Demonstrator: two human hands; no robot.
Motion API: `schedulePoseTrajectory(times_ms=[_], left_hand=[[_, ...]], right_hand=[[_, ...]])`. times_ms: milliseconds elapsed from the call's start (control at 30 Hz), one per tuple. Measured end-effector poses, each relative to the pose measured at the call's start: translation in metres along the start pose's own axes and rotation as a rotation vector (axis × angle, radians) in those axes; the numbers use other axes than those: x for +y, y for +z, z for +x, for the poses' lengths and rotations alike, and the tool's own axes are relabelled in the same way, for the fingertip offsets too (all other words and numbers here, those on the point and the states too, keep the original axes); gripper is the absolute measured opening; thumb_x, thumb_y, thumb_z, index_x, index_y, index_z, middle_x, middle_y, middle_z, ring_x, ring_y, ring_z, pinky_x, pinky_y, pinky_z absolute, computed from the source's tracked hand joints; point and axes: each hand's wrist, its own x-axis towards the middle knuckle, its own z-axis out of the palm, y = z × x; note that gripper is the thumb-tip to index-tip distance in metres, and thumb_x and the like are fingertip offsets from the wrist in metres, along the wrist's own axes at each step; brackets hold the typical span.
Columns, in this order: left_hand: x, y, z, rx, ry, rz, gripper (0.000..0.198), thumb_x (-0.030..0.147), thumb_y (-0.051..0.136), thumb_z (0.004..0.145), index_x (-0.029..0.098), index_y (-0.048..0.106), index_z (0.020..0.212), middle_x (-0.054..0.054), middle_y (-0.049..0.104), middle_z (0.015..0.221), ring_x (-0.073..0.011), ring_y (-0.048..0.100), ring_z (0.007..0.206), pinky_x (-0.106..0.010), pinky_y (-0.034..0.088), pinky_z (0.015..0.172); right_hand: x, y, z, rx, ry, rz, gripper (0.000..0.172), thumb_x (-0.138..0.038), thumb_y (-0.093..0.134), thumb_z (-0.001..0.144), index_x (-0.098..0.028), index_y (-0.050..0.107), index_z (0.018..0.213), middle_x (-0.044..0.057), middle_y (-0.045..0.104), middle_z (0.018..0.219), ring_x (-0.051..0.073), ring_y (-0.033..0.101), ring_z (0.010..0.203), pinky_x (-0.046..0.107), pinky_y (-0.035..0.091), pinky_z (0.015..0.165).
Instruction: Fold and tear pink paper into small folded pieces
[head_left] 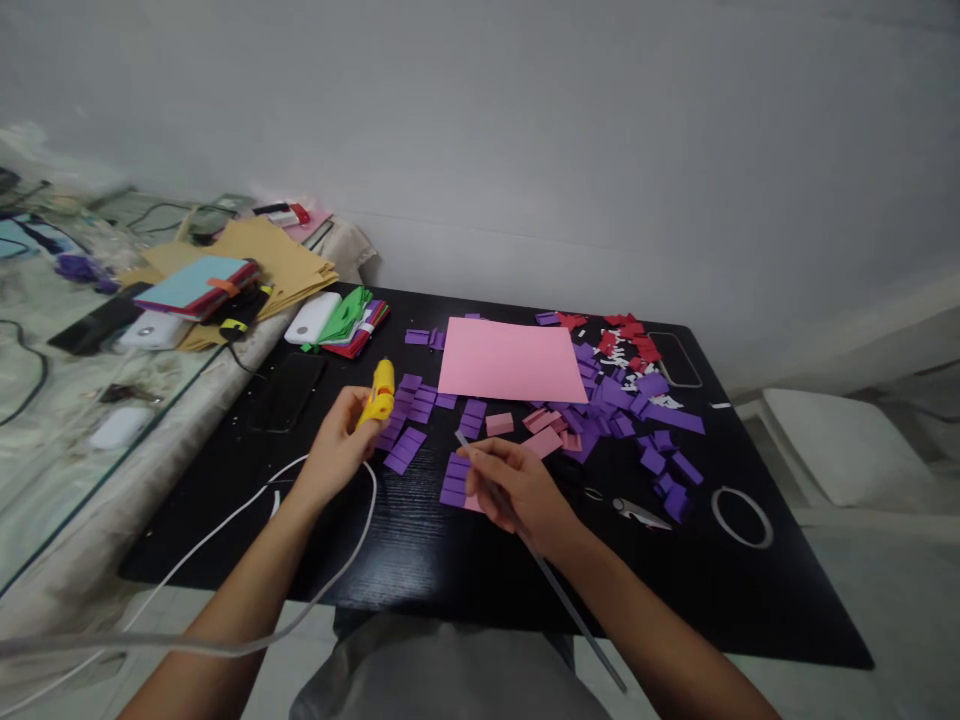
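My left hand point(343, 440) is closed around a yellow glue gun point(383, 388), its tip pointing up and away from me. A white cord point(367, 530) loops below that hand. In my right hand point(517, 490) is a long, thin, grey glue stick point(574, 612), pinched near its upper end and slanting down past the table's front edge. Just under the right fingers lies a folded purple paper piece point(454, 480), with some pink beside it, partly hidden. Between and beyond my hands are more folded purple strips point(406, 449) and a small pink folded piece point(499, 424).
A pink sheet point(513, 360) lies at the middle back of the black table point(405, 570). Purple, red and white scraps point(611, 395) cover the right. Scissors point(641, 514) and a tape ring point(742, 517) are at front right. Coloured paper bundles point(360, 328) sit at back left.
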Motion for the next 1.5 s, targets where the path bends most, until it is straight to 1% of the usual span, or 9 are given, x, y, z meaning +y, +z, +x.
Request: schedulePoseTrajectory(times_ms=[33,100,200,333,533,967,1200,1367,1500], left_hand=[[0.005,0.007,-0.005,-0.086,-0.045,-0.158,0.034,0.046,0.064,0.079,0.024,0.051,0.101,0.004,0.057,0.078,-0.0113,0.045,0.052,-0.023,0.036,0.046],[0.011,0.020,-0.012,-0.157,-0.079,-0.329,0.035,0.044,0.068,0.078,0.024,0.049,0.100,0.008,0.049,0.070,-0.0088,0.038,0.048,-0.020,0.028,0.043],[0.014,0.032,-0.018,-0.194,-0.076,-0.392,0.035,0.041,0.071,0.078,0.024,0.049,0.101,0.010,0.048,0.068,-0.0069,0.035,0.045,-0.019,0.027,0.043],[0.009,0.038,-0.018,-0.174,-0.003,-0.316,0.031,0.038,0.070,0.080,0.022,0.052,0.101,0.007,0.055,0.077,-0.0071,0.042,0.051,-0.020,0.033,0.047],[-0.005,0.044,-0.013,-0.047,0.190,-0.257,0.029,0.037,0.073,0.081,0.022,0.055,0.099,0.002,0.062,0.090,-0.0142,0.060,0.075,-0.025,0.048,0.068],[-0.029,0.041,-0.009,0.017,0.433,-0.072,0.037,0.027,0.073,0.078,0.022,0.055,0.110,0.001,0.065,0.088,-0.0161,0.064,0.073,-0.026,0.049,0.066],[-0.028,0.042,-0.008,0.071,0.575,0.019,0.034,0.019,0.069,0.077,0.021,0.057,0.109,0.001,0.064,0.092,-0.0137,0.061,0.071,-0.025,0.047,0.063],[-0.029,0.047,-0.012,-0.042,0.524,0.013,0.035,0.020,0.065,0.082,0.020,0.056,0.116,0.001,0.067,0.087,-0.0138,0.062,0.067,-0.024,0.047,0.060],[-0.030,0.050,-0.011,-0.047,0.481,-0.001,0.036,0.021,0.066,0.082,0.020,0.056,0.116,0.002,0.067,0.084,-0.0136,0.061,0.064,-0.024,0.045,0.058]], right_hand=[[-0.001,0.007,0.003,-0.030,-0.014,-0.013,0.039,-0.049,0.084,0.081,-0.015,0.072,0.094,-0.001,0.073,0.068,0.005,0.050,0.035,0.015,0.024,0.027],[-0.002,0.018,0.007,-0.071,-0.033,-0.029,0.039,-0.051,0.083,0.083,-0.015,0.070,0.093,0.001,0.077,0.076,0.005,0.053,0.036,0.016,0.026,0.028],[-0.002,0.028,0.012,-0.116,-0.028,-0.043,0.039,-0.051,0.082,0.084,-0.016,0.069,0.093,0.003,0.080,0.082,0.006,0.056,0.038,0.015,0.028,0.028],[0.003,0.030,0.016,-0.131,-0.011,-0.046,0.040,-0.052,0.080,0.085,-0.015,0.070,0.096,0.004,0.081,0.083,0.006,0.057,0.038,0.015,0.027,0.026],[0.012,0.023,0.016,-0.104,0.001,-0.048,0.042,-0.054,0.080,0.085,-0.015,0.070,0.098,0.003,0.080,0.082,0.007,0.059,0.038,0.015,0.027,0.025],[0.030,0.008,0.009,-0.091,0.043,-0.008,0.040,-0.054,0.078,0.088,-0.015,0.071,0.097,0.002,0.077,0.081,0.006,0.057,0.038,0.014,0.027,0.024],[0.039,0.013,0.012,0.024,-0.024,0.061,0.035,-0.043,0.088,0.080,-0.016,0.069,0.090,0.001,0.077,0.077,0.006,0.059,0.044,0.014,0.037,0.031],[0.044,0.014,0.018,0.047,-0.038,0.127,0.040,-0.046,0.092,0.075,-0.017,0.067,0.087,0.002,0.078,0.077,0.007,0.061,0.045,0.015,0.041,0.035],[0.043,0.014,0.019,0.031,-0.004,0.141,0.044,-0.049,0.092,0.075,-0.018,0.065,0.092,0.003,0.079,0.080,0.012,0.068,0.052,0.019,0.052,0.043]])
